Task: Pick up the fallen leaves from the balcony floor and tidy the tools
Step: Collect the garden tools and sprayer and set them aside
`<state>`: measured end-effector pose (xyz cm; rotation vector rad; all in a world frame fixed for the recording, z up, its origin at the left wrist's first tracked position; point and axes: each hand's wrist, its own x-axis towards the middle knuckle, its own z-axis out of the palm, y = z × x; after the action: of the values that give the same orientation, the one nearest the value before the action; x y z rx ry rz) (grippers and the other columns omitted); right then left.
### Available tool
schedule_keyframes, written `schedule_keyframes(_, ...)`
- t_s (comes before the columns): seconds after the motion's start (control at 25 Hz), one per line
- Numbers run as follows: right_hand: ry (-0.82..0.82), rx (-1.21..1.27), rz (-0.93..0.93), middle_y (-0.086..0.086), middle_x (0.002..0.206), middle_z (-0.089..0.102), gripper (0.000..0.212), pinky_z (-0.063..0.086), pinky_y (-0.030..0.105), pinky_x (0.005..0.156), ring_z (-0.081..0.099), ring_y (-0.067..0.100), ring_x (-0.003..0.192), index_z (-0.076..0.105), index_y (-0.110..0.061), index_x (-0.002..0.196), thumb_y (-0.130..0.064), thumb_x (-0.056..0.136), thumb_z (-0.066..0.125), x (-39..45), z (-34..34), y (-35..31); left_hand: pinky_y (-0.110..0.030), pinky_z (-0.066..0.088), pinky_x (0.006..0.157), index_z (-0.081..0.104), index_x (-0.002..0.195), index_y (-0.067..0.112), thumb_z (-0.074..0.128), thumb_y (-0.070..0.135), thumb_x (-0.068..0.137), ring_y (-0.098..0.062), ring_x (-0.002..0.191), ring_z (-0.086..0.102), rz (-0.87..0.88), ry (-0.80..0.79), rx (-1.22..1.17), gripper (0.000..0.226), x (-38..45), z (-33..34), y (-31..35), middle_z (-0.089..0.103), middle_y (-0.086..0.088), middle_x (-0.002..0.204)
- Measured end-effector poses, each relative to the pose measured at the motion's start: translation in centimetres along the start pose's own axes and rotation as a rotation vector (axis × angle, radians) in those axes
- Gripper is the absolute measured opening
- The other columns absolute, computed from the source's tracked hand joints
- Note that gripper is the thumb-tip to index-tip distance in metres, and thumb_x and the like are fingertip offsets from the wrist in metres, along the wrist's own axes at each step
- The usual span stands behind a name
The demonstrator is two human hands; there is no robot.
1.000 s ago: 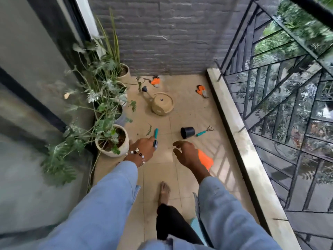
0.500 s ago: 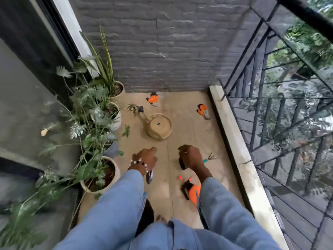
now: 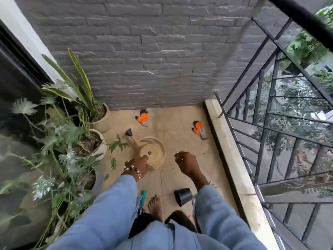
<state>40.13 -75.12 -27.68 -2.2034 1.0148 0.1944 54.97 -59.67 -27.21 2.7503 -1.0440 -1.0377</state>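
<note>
Standing on a tiled balcony floor, looking down past two blue sleeves. Left hand, ringed at the wrist by a bead bracelet, curling over the near rim of a tan watering can; impossible to tell whether gripping that rim or only passing in front of it. Right hand hanging in a loose fist to the right of the can, fingers curled inward, something small and pale showing at the knuckles, too tiny to identify.

Lying beyond the left hand, close to the grey brick wall: an orange and black glove. Lying beyond the right hand, just beside the raised ledge under the railing: a second glove.

Resting nearer than the right hand, below its wrist: a small black pot tipped on its side. Peeking out nearer than the left hand, under the left sleeve: a teal-handled tool, next to a bare foot.

Crowding the left side beyond the left hand: potted plants, with a green leaf lying on the tiles just left of that hand.
</note>
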Motion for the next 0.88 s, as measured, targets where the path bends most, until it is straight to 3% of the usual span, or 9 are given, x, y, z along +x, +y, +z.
schedule_keyframes(0.28, 0.001, 0.004, -0.017, 0.007, 0.117, 0.068, 0.025, 0.042, 0.025, 0.086, 0.063, 0.025, 0.103, 0.069, -0.013, 0.113, -0.017, 0.093, 0.055, 11.1, -5.9, -1.9, -0.039, 0.048, 0.096, 0.048, 0.136, 0.022, 0.050, 0.026, 0.094, -0.033, 0.116, 0.056, 0.016, -0.020, -0.112, 0.042, 10.6, -6.8, 2.9, 0.059, -0.011, 0.129)
schedule_keyframes(0.6, -0.054, 0.106, 0.065, 0.009, 0.116, 0.068, 0.025, 0.044, 0.028, 0.087, 0.062, 0.029, 0.105, 0.070, -0.014, 0.111, -0.018, 0.092, 0.055, 26.3, -10.2, -1.6, -0.039, 0.049, 0.093, 0.053, 0.131, 0.023, 0.056, 0.030, 0.092, -0.035, 0.110, 0.059, -0.057, -0.023, -0.099, 0.040, 24.7, -13.4, 5.3, 0.056, -0.014, 0.127)
schedule_keyframes(0.88, -0.142, 0.171, 0.205, 0.010, 0.115, 0.069, 0.024, 0.042, 0.027, 0.089, 0.061, 0.030, 0.109, 0.070, -0.012, 0.110, -0.017, 0.090, 0.058, 36.7, -9.0, 1.3, -0.033, 0.047, 0.091, 0.059, 0.127, 0.015, 0.055, 0.024, 0.093, -0.033, 0.110, 0.059, -0.060, -0.115, -0.053, 0.035, 34.7, -14.9, 6.1, 0.062, -0.015, 0.123)
